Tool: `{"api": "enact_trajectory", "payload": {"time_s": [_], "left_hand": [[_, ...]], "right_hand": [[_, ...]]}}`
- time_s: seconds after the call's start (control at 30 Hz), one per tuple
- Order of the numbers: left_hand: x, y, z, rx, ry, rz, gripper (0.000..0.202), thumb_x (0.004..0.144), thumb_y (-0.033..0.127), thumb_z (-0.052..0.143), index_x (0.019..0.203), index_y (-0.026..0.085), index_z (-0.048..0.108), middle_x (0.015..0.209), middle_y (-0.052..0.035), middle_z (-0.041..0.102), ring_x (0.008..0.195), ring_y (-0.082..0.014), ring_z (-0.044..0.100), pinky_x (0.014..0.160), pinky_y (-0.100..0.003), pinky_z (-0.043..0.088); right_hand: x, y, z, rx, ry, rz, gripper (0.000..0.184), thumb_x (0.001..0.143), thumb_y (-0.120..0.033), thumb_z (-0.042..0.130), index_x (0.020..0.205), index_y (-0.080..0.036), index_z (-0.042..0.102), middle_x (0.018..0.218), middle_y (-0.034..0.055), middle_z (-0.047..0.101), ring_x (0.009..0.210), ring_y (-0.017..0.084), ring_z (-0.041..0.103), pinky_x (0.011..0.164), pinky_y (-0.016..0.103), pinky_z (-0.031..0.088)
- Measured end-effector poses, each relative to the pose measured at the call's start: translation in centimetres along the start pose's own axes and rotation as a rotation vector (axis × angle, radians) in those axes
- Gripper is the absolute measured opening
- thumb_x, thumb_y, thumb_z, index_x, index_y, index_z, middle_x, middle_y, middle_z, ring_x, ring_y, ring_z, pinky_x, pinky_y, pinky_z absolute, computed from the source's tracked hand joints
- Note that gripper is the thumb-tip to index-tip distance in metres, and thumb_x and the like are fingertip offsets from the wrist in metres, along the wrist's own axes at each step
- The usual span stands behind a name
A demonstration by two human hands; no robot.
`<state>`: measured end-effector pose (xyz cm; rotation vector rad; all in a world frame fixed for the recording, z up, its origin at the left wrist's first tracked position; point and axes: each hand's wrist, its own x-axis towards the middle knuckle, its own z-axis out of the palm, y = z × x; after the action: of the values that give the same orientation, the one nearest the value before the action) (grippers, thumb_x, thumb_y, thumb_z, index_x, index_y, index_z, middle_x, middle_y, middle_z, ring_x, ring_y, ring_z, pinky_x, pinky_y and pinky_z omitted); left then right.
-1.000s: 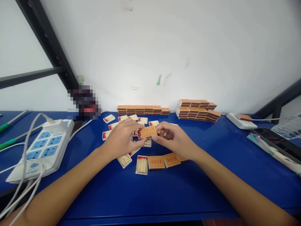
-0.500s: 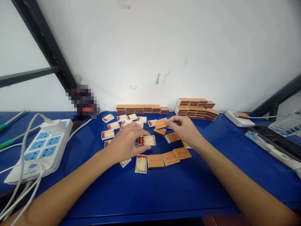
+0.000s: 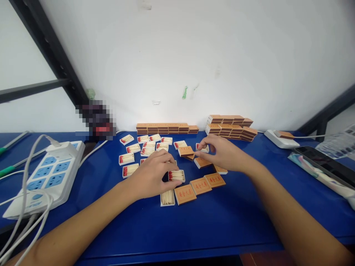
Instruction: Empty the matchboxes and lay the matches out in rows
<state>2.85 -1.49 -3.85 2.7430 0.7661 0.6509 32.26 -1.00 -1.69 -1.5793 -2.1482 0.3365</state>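
Observation:
My left hand (image 3: 154,175) is closed, pinching a white inner tray of red-tipped matches (image 3: 176,175) just above the blue table (image 3: 194,229). Another filled tray (image 3: 168,198) lies right below it. My right hand (image 3: 223,153) is curled, its thumb and fingertips on the right end of an orange matchbox sleeve (image 3: 185,150), which rests on other sleeves. A row of three orange sleeves (image 3: 200,186) lies in front of both hands.
Several open match trays (image 3: 130,159) are spread behind my left hand. Stacked closed matchboxes (image 3: 166,128) (image 3: 233,127) line the wall. A white power strip (image 3: 52,173) with cables sits left; a second strip (image 3: 277,138) and a phone (image 3: 324,166) sit right.
My hands pulled the sleeve off its tray and parted. The left brought the tray down toward the table; the right carried the sleeve back to the sleeve pile.

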Motion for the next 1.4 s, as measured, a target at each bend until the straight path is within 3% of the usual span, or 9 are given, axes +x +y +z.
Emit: {"api": "enact_trajectory", "payload": {"time_s": [0.1, 0.3, 0.57, 0.7, 0.77, 0.93, 1.13, 1.27, 1.4], "left_hand": [[0.0, 0.0, 0.0, -0.008, -0.002, -0.001, 0.028, 0.094, 0.043, 0.077, 0.110, 0.020, 0.078, 0.109, -0.0080, 0.072, 0.107, -0.0262, 0.062, 0.094, -0.045, 0.053], [0.2, 0.2, -0.2, 0.019, 0.073, 0.028, 0.033, 0.097, 0.042, 0.073, 0.119, 0.018, 0.075, 0.103, -0.0078, 0.072, 0.105, -0.0261, 0.062, 0.093, -0.045, 0.054], [0.2, 0.4, -0.3, 0.060, 0.206, 0.034, 0.052, 0.094, 0.046, 0.076, 0.136, 0.018, 0.063, 0.108, -0.0085, 0.072, 0.103, -0.0261, 0.063, 0.094, -0.045, 0.053], [0.4, 0.4, -0.5, 0.043, 0.203, 0.043, 0.029, 0.096, 0.037, 0.073, 0.117, 0.018, 0.069, 0.096, -0.0064, 0.071, 0.093, -0.0242, 0.062, 0.085, -0.042, 0.052], [0.5, 0.4, -0.8, 0.047, 0.214, 0.016, 0.019, 0.094, 0.031, 0.072, 0.108, 0.018, 0.071, 0.092, -0.0055, 0.072, 0.090, -0.0239, 0.062, 0.083, -0.041, 0.052], [0.5, 0.2, -1.1, 0.029, 0.238, -0.057, 0.024, 0.091, 0.033, 0.075, 0.110, 0.019, 0.073, 0.089, -0.0039, 0.074, 0.086, -0.0230, 0.065, 0.080, -0.040, 0.053], [0.3, 0.1, -0.3, 0.001, 0.145, -0.096, 0.021, 0.094, 0.034, 0.074, 0.110, 0.021, 0.074, 0.091, -0.0037, 0.074, 0.090, -0.0234, 0.066, 0.080, -0.040, 0.054], [0.3, 0.0, -0.2, 0.047, 0.159, -0.059, 0.024, 0.096, 0.033, 0.072, 0.115, 0.019, 0.072, 0.096, -0.0060, 0.075, 0.093, -0.0245, 0.066, 0.084, -0.042, 0.055], [0.4, -0.1, -0.4, 0.076, 0.168, -0.035, 0.022, 0.096, 0.029, 0.070, 0.115, 0.017, 0.072, 0.097, -0.0068, 0.075, 0.093, -0.0250, 0.066, 0.085, -0.042, 0.055]], "right_hand": [[-0.8, 1.4, -1.7, 0.034, -0.162, -0.045, 0.039, 0.079, -0.052, 0.083, 0.111, -0.029, 0.077, 0.118, 0.0088, 0.071, 0.107, 0.031, 0.064, 0.084, 0.040, 0.050], [-1.0, 1.7, -2.0, -0.027, -0.256, -0.025, 0.034, 0.072, -0.040, 0.085, 0.103, -0.028, 0.076, 0.115, 0.0088, 0.069, 0.113, 0.034, 0.059, 0.089, 0.045, 0.052], [-1.5, -3.2, -1.8, 0.179, -0.201, -0.178, 0.033, 0.082, -0.039, 0.080, 0.109, -0.024, 0.068, 0.094, 0.0019, 0.065, 0.082, 0.019, 0.059, 0.072, 0.033, 0.048], [-1.6, -4.7, 0.1, 0.258, -0.133, -0.321, 0.028, 0.085, -0.028, 0.077, 0.111, -0.025, 0.067, 0.097, 0.0012, 0.065, 0.083, 0.017, 0.058, 0.072, 0.031, 0.046], [-1.5, -4.8, 0.7, 0.307, -0.094, -0.316, 0.028, 0.087, -0.029, 0.077, 0.113, -0.025, 0.065, 0.101, 0.0014, 0.066, 0.084, 0.016, 0.059, 0.072, 0.030, 0.046], [-1.1, -4.1, 1.2, 0.346, -0.050, -0.290, 0.018, 0.093, -0.036, 0.075, 0.100, -0.023, 0.065, 0.097, 0.0019, 0.067, 0.081, 0.016, 0.059, 0.070, 0.031, 0.046], [-1.0, -3.9, 2.1, 0.275, -0.123, -0.299, 0.011, 0.093, -0.026, 0.070, 0.103, -0.024, 0.066, 0.092, 0.0011, 0.065, 0.081, 0.017, 0.058, 0.071, 0.031, 0.046], [-1.1, -3.4, 1.3, 0.171, -0.186, -0.312, 0.023, 0.089, -0.018, 0.068, 0.111, -0.024, 0.066, 0.103, 0.0038, 0.065, 0.097, 0.021, 0.060, 0.085, 0.034, 0.048], [-1.0, -2.6, 0.4, 0.128, -0.312, -0.255, 0.027, 0.092, -0.019, 0.065, 0.118, -0.025, 0.067, 0.112, 0.0057, 0.065, 0.100, 0.023, 0.060, 0.084, 0.035, 0.048]]}}
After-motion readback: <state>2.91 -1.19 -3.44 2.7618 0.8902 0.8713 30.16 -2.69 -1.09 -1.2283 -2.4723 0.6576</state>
